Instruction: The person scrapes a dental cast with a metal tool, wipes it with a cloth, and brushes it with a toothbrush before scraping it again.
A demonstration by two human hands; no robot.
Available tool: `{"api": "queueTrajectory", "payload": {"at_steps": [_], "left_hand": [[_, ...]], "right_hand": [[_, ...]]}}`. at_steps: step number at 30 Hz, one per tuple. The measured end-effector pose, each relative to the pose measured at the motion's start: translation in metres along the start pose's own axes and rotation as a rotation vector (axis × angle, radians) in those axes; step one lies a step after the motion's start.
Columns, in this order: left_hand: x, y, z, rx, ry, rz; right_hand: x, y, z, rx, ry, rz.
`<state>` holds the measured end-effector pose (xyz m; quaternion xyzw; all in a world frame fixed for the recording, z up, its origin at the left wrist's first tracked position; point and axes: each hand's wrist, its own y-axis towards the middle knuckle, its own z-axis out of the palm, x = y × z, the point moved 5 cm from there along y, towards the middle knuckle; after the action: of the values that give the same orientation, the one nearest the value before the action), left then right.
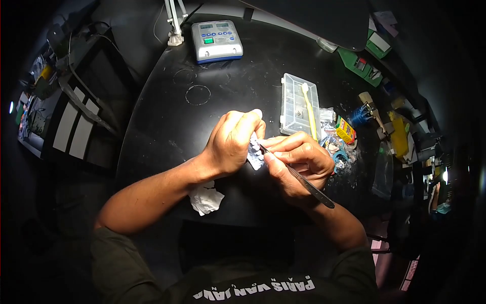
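My left hand (232, 141) is closed around a small bluish-white plaster dental model (254, 157), with tooth-like bumps showing below the fingers. From the other side, my right hand (304, 158) pinches a dark metal scalpel (310, 187). Its handle slants down to the right past the palm, and its working end meets the model's edge between the two hands. Under my left wrist lies a crumpled white tissue (206, 199) on the black table (162, 152).
A clear compartment box (291, 109) with a yellow toothbrush (310, 109) across it lies beyond my right hand. A yellow-red-green small box (346, 130) and scattered debris sit to its right. Farther back stand a silver control unit (216, 41) and a white lamp base (175, 39).
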<state>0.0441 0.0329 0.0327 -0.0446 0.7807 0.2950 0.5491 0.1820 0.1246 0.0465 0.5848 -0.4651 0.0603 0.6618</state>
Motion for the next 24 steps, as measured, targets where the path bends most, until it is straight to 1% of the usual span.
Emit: {"api": "queueTrajectory", "payload": {"at_steps": [4, 6, 8, 11, 14, 17, 19, 21, 24], "left_hand": [[0.001, 0.000, 0.001, -0.013, 0.007, 0.075], [0.002, 0.001, 0.002, -0.022, -0.002, 0.065], [0.005, 0.001, 0.002, -0.035, -0.030, 0.003], [0.002, -0.001, 0.002, -0.046, 0.066, 0.039], [0.004, -0.002, 0.002, -0.055, 0.135, 0.142], [0.006, -0.003, 0.003, -0.072, 0.066, 0.117], [0.009, -0.005, 0.005, -0.112, 0.191, 0.228], [0.011, -0.007, 0.007, -0.128, 0.245, 0.273], [0.014, -0.006, 0.007, -0.086, 0.192, 0.217]], "right_hand": [[0.003, 0.003, 0.000, 0.031, -0.021, -0.036], [0.004, 0.004, 0.000, 0.046, -0.046, -0.061], [0.005, 0.004, 0.000, 0.042, -0.058, -0.065], [0.004, 0.004, 0.000, 0.041, -0.050, -0.078], [0.005, 0.005, 0.001, 0.047, -0.065, -0.099], [0.008, 0.007, 0.002, 0.055, -0.095, -0.120], [0.009, 0.006, 0.002, 0.056, -0.106, -0.132], [0.009, 0.007, 0.003, 0.054, -0.108, -0.145], [0.009, 0.008, 0.002, 0.074, -0.110, -0.131]]}}
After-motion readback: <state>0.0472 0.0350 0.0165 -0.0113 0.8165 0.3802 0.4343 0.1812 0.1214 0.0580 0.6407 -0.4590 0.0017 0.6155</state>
